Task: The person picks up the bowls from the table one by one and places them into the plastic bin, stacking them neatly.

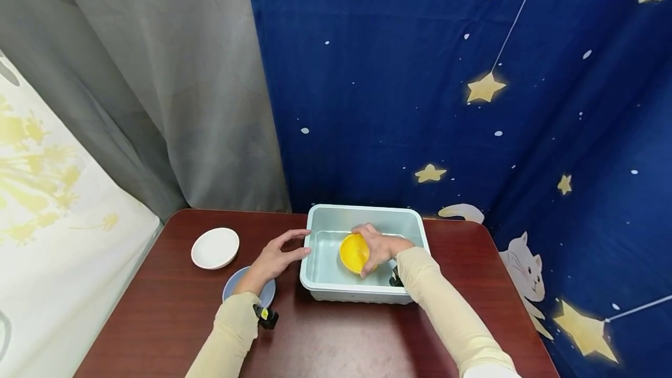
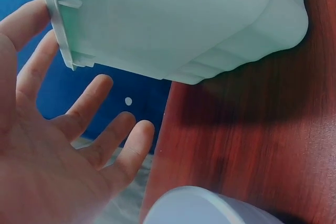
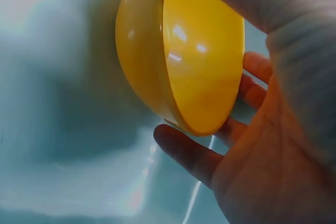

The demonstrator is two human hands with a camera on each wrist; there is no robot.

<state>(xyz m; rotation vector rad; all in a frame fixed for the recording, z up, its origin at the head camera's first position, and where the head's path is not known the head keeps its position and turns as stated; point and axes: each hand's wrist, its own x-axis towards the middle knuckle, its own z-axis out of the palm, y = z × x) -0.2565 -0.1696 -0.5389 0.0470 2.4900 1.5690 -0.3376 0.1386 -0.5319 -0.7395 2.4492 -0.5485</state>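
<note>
A yellow bowl (image 1: 350,252) is inside the pale green plastic tub (image 1: 357,290), its hollow tilted toward the palm in the right wrist view. My right hand (image 1: 380,246) reaches into the tub and grips this bowl, with the thumb at one side of the rim and the fingers at the other. At the tub's left side, my left hand (image 1: 274,256) has its fingertips right at the rim. In the left wrist view its fingers (image 2: 86,100) are spread and mostly straight beside the tub wall (image 2: 173,19).
A blue bowl (image 1: 269,294) sits on the dark red table (image 1: 325,337), partly hidden under my left wrist. Farther left stands a white dish (image 1: 215,248). Behind the table's back edge hang a grey curtain (image 1: 226,104) and a blue starry curtain (image 1: 367,104).
</note>
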